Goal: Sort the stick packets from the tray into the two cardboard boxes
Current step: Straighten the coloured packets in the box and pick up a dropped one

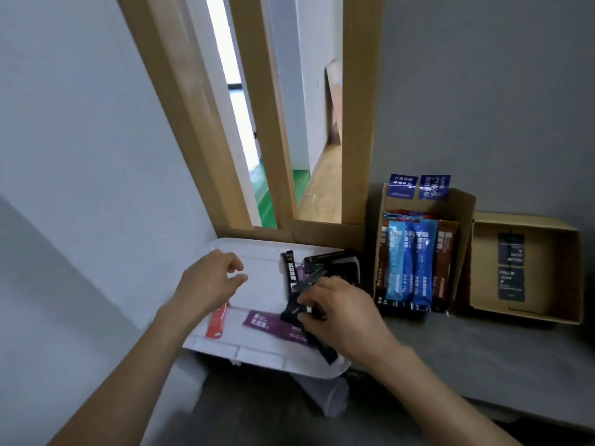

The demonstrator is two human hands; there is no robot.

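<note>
Black stick packet [290,312] pinched by right hand [335,307] over white tray [257,278] — left hand [206,281] loose, holding nothing.

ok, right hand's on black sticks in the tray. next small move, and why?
Probably lift the black packets clear of the tray and carry them toward the right box. The right hand pinches them, the left box holds blue and brown packets, and the right one shows only dark items.
</note>
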